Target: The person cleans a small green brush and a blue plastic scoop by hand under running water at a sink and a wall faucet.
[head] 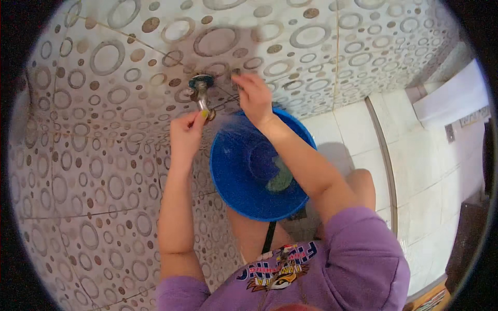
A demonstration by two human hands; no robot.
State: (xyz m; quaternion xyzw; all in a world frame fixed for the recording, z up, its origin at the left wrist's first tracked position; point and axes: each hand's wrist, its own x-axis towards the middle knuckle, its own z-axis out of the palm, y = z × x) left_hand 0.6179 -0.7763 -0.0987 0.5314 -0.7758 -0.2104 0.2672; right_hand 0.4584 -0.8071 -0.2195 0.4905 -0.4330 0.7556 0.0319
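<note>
A metal tap point(202, 97) juts out of the patterned tile wall, a dark ring around its base. My left hand point(186, 132) grips the tap's lower end with thumb and fingers. Water sprays from there into a round blue plastic bucket point(229, 186). Up by the wall, right of the tap, is my right hand point(256, 97), its fingers bent together. A small dark spot shows at those fingertips; whether it is a held object or part of the wall pattern is unclear. Inside the bucket lies a pale green thing point(280, 179), perhaps cloth, partly hidden by my right forearm.
Tiled wall point(116, 175) with ring patterns rises in front and on the left. To the right, white floor tiles point(362, 167) meet a narrow raised edge point(383, 155). My legs are close against the bucket's near side. A white panel point(453, 95) stands at far right.
</note>
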